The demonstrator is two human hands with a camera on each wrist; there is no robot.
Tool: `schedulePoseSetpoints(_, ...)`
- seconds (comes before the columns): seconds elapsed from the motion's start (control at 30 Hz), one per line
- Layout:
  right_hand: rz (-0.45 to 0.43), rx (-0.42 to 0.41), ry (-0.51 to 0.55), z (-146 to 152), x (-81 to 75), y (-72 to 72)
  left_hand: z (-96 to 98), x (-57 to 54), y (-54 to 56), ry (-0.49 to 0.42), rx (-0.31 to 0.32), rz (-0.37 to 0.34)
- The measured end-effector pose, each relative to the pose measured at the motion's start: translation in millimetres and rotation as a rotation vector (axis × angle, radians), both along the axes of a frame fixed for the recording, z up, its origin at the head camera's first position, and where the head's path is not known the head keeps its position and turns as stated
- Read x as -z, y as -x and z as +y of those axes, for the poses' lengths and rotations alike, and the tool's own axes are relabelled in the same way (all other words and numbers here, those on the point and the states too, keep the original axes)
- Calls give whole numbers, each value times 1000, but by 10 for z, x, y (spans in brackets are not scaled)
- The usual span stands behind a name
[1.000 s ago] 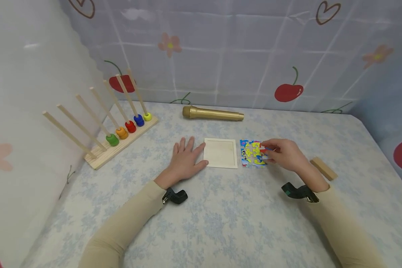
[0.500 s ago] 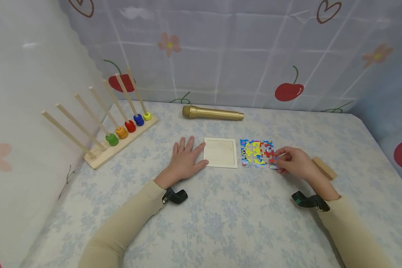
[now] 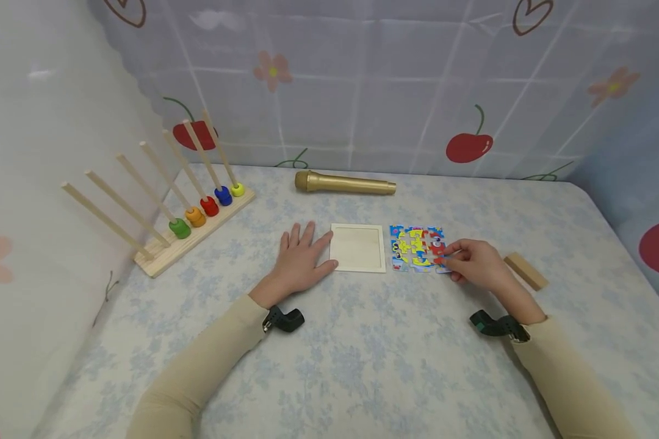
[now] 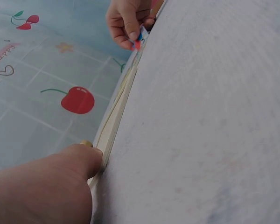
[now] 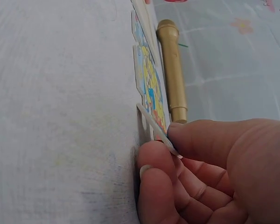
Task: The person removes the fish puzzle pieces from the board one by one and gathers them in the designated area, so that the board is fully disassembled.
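Note:
A jigsaw puzzle [image 3: 409, 247] of blue, yellow and red pieces lies on the table, right of a shallow white wooden frame [image 3: 383, 251]. My right hand [image 3: 479, 263] pinches a puzzle piece [image 5: 155, 122] between thumb and fingers at the puzzle's lower right corner. In the right wrist view this piece tilts, one edge low at the table beside the other pieces. My left hand [image 3: 296, 265] lies flat with fingers spread. Its thumb [image 4: 86, 158] and index finger touch the frame's left edge.
A gold microphone [image 3: 346, 183] lies behind the frame. At left stands a wooden bead rack [image 3: 198, 235] with upright pegs and coloured beads. A small wooden block [image 3: 526, 271] lies right of my right hand. A printed curtain [image 3: 362, 91] hangs along the back.
My right hand moves right off the puzzle, uncovering its red pieces, then comes slightly back left with the puzzle piece against the corner. The left hand stays put on the frame.

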State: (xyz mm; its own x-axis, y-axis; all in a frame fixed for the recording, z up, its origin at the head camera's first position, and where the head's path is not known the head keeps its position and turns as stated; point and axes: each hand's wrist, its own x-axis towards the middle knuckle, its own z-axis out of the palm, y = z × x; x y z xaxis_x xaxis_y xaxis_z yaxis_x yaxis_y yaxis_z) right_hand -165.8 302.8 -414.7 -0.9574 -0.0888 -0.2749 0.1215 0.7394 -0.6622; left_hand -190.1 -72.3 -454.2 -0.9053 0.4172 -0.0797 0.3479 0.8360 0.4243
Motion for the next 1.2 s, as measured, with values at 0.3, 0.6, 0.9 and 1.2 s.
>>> schedulePoseSetpoints(0.3, 69, 9, -88, -26, 35, -10, -1, -41, 13, 18, 3, 2)
schedulePoseSetpoints(0.6, 111, -5, -160, -51, 45, -28, 1, -52, -3, 21, -1, -7)
schedulePoseSetpoints(0.9, 73, -29, -181, -40, 60, -50, 13, -4, -10, 12, 1, -7)
schedulePoseSetpoints(1.2, 94, -70, -186, -27, 30, -5, 10, 9, 5, 21, -11, 15)
